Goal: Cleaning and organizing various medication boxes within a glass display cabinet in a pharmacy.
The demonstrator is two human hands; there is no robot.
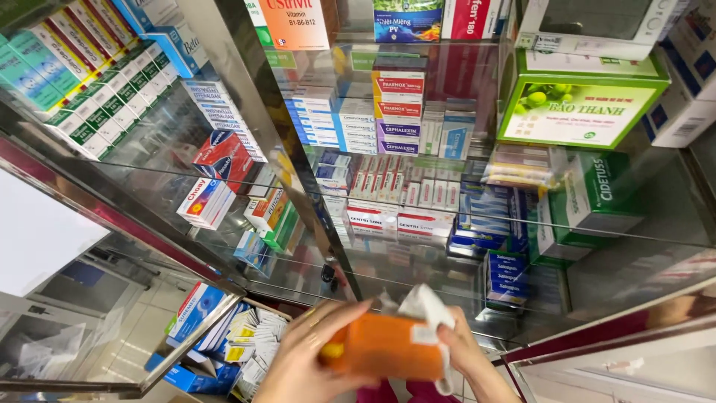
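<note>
Head view shows 2 hands at 6 o'clock clamped on an orange box (388, 347), left hand (302, 358) gripping its end, right hand (466, 354) at the white flap (425, 306), likely mid-opening, which calls for steady support below the glass shelves (418, 209).

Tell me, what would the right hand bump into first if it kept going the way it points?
The right hand points left, into the orange box it already touches, with the left hand on the far side. Depth beyond is unclear.
</note>
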